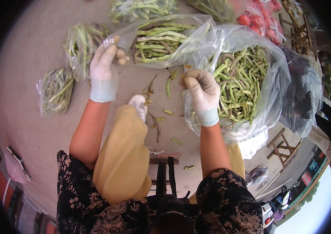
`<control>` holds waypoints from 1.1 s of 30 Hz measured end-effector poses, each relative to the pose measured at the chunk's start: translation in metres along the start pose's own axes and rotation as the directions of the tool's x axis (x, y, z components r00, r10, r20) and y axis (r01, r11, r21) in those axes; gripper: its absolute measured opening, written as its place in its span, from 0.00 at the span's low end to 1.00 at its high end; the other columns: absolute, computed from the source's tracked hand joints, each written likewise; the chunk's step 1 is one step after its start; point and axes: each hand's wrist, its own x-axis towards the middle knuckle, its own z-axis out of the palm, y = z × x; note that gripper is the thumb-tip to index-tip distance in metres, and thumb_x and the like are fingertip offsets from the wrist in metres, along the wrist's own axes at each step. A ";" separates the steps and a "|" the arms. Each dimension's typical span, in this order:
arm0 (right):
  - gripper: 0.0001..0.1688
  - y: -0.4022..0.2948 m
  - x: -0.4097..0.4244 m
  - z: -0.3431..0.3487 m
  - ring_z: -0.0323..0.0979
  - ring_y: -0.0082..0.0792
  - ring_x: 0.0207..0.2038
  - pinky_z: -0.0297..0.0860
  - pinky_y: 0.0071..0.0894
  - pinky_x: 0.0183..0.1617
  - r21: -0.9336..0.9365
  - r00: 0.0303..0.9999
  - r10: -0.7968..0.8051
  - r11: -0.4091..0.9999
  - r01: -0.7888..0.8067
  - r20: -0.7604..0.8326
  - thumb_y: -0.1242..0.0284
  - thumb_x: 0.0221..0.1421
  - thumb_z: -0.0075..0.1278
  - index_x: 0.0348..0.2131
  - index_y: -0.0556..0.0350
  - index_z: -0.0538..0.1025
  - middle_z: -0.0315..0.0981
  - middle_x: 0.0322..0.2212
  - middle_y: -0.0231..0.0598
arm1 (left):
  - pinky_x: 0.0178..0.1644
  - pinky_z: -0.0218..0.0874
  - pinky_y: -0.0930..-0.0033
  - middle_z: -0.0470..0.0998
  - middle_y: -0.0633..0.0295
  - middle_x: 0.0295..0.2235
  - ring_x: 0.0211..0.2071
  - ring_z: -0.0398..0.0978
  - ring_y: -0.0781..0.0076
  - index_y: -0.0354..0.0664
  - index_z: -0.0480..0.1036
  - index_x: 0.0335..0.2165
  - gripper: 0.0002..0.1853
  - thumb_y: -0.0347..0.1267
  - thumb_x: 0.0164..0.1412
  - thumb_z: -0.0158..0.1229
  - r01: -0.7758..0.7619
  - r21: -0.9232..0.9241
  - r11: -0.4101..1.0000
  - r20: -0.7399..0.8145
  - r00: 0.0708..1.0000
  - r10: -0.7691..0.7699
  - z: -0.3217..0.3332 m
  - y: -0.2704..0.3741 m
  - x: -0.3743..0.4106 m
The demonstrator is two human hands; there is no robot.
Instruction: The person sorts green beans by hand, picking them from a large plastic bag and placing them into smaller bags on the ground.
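Observation:
My left hand (pixel 105 63), in a white knit glove with tan fingertips, grips the edge of a clear plastic bag (pixel 203 30). Green beans (pixel 161 44), some purplish, lie lengthwise in that bag. My right hand (pixel 202 89), gloved the same way, is at the left side of a large clear plastic bag (pixel 276 96). Its thumb and fingers are pinched together, with small brownish bits by the fingertips; whether they hold anything is unclear. A big heap of loose green beans (pixel 241 84) fills the open large bag.
Packed bean bags (pixel 55 92) (pixel 83 48) (pixel 143 10) rest on the concrete floor (pixel 36 140). Red-filled bags (pixel 260 20) are at the upper right. Bean scraps (pixel 158 128) litter the ground near my shoe (pixel 138 105). A wooden stool (pixel 284 147) stands at right.

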 end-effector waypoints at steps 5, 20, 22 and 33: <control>0.16 0.061 -0.067 -0.051 0.71 0.20 0.28 0.68 0.23 0.32 -0.932 0.919 0.386 0.355 -0.076 0.072 0.73 0.53 0.51 0.42 0.60 0.73 0.72 0.23 0.37 | 0.49 0.59 0.69 0.70 0.55 0.42 0.41 0.67 0.71 0.30 0.60 0.51 0.24 0.27 0.57 0.52 -0.169 0.303 0.938 -0.048 0.980 0.192 0.004 -0.007 0.000; 0.37 0.058 0.057 -0.130 0.74 0.49 0.36 0.70 0.39 0.43 -0.868 0.876 0.032 0.116 -0.482 -0.482 0.47 0.38 0.58 0.34 0.64 0.73 0.74 0.31 0.56 | 0.53 0.58 0.62 0.70 0.52 0.47 0.49 0.68 0.53 0.40 0.70 0.43 0.18 0.27 0.49 0.53 -0.551 0.521 0.652 0.768 0.636 -0.075 0.133 -0.087 -0.072; 0.38 0.063 0.058 -0.132 0.74 0.49 0.37 0.70 0.39 0.44 -0.898 0.903 0.068 0.102 -0.428 -0.423 0.49 0.36 0.59 0.36 0.65 0.72 0.74 0.32 0.56 | 0.54 0.57 0.61 0.69 0.50 0.47 0.49 0.67 0.52 0.39 0.66 0.48 0.24 0.31 0.50 0.54 -0.543 0.546 0.638 0.792 0.582 -0.183 0.150 -0.111 -0.064; 0.20 0.047 0.006 -0.306 0.73 0.50 0.38 0.66 0.41 0.46 -0.720 0.886 0.094 0.546 -0.427 -0.454 0.64 0.49 0.48 0.40 0.55 0.74 0.74 0.32 0.56 | 0.54 0.58 0.61 0.68 0.46 0.48 0.50 0.66 0.52 0.38 0.61 0.52 0.30 0.38 0.51 0.55 -0.540 0.839 0.073 0.524 0.762 -0.381 0.143 -0.195 0.008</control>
